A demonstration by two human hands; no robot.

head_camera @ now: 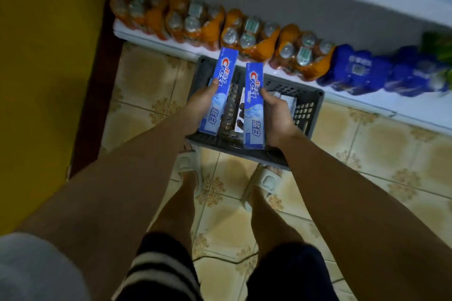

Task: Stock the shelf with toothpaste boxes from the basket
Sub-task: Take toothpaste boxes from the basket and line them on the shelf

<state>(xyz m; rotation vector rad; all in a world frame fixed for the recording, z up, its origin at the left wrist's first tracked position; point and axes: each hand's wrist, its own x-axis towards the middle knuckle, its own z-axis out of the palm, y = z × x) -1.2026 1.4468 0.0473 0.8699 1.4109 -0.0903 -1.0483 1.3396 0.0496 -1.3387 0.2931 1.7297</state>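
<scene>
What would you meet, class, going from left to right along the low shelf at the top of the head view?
Orange shrink-wrapped bottle packs → blue shrink-wrapped packs → green packaging at the right edge, too blurred to identify.

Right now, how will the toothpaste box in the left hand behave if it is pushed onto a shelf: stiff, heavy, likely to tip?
The left toothpaste box looks like thin cardboard with straight edges, so probably stiff yet crushable. The left hand holds it near the middle in a loose grip, suggesting it is light. Long and narrow, it would likely tip if stood on end; lying flat it should slide.
</scene>
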